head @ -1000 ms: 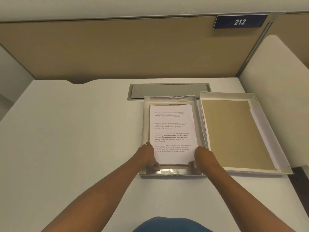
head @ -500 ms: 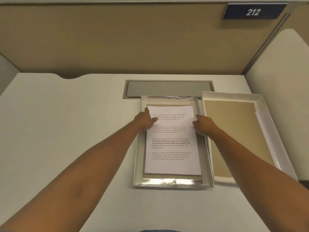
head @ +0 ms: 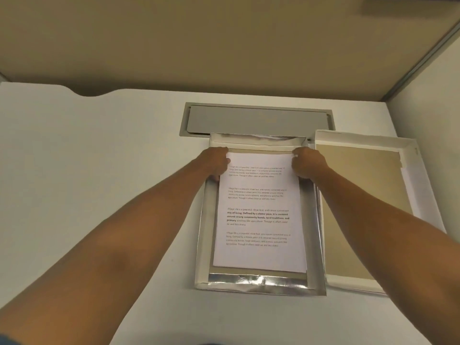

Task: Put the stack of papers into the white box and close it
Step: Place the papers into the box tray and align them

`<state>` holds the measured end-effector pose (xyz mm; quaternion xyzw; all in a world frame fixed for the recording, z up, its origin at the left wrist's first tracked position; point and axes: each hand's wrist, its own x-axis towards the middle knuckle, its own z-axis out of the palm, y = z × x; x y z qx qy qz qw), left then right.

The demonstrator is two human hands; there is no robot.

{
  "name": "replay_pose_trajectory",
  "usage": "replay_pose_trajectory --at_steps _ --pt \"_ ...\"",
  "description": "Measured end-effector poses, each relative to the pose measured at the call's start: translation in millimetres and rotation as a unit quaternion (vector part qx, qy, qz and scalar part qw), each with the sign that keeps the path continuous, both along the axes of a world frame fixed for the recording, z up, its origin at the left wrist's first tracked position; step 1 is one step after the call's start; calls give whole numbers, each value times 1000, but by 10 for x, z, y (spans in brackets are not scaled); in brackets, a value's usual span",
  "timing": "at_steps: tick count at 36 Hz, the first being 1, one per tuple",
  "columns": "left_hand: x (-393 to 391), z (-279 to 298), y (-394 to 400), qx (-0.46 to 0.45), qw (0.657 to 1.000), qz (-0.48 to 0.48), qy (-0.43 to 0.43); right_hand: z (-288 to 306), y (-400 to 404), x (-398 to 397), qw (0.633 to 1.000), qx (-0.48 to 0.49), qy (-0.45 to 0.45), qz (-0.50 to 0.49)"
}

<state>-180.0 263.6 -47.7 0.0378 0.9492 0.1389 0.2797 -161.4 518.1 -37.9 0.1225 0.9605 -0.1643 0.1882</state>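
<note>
Papers (head: 260,215), a stack of printed sheets with four blocks of text, lie flat inside the foil-lined box tray (head: 206,232) at about the centre of the white desk (head: 99,170). The stack sits between the tray's side walls, its far edge close to the wall at 12 o'clock and a strip of brown floor and crinkled foil showing at the 6 o'clock end.

Both arms reach forward over the desk. The left hand (head: 215,164) rests on the stack's far corner at 11 o'clock, fingers curled down over the sheet's edge and touching it. The right hand (head: 308,164) sits on the opposite far corner at 1 o'clock, fingers likewise bent onto the paper. Whether either hand pinches the sheets or only presses on them cannot be told.

At 3 o'clock, just beside the tray and touching its right wall, lies the white lid (head: 420,195), open side up, with a brown cardboard inside. At 12 o'clock, behind the tray, a grey cable hatch (head: 256,119) is set into the desk, and a tan partition (head: 224,46) rises beyond.
</note>
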Motion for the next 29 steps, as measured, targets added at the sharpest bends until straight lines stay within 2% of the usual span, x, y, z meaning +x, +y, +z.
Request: replay_pose_trajectory --at_steps 4,19,25,29 --pt "16 -21 -8 8 1000 21 6 -55 21 9 999 12 27 22" --pt "64 -201 14 -31 995 -7 96 -92 -21 84 997 40 50 31" --pt "163 -116 56 -19 994 26 104 55 110 262 990 18 138 -22" --pt "340 -43 118 -27 992 63 103 109 348 569 986 10 156 -60"
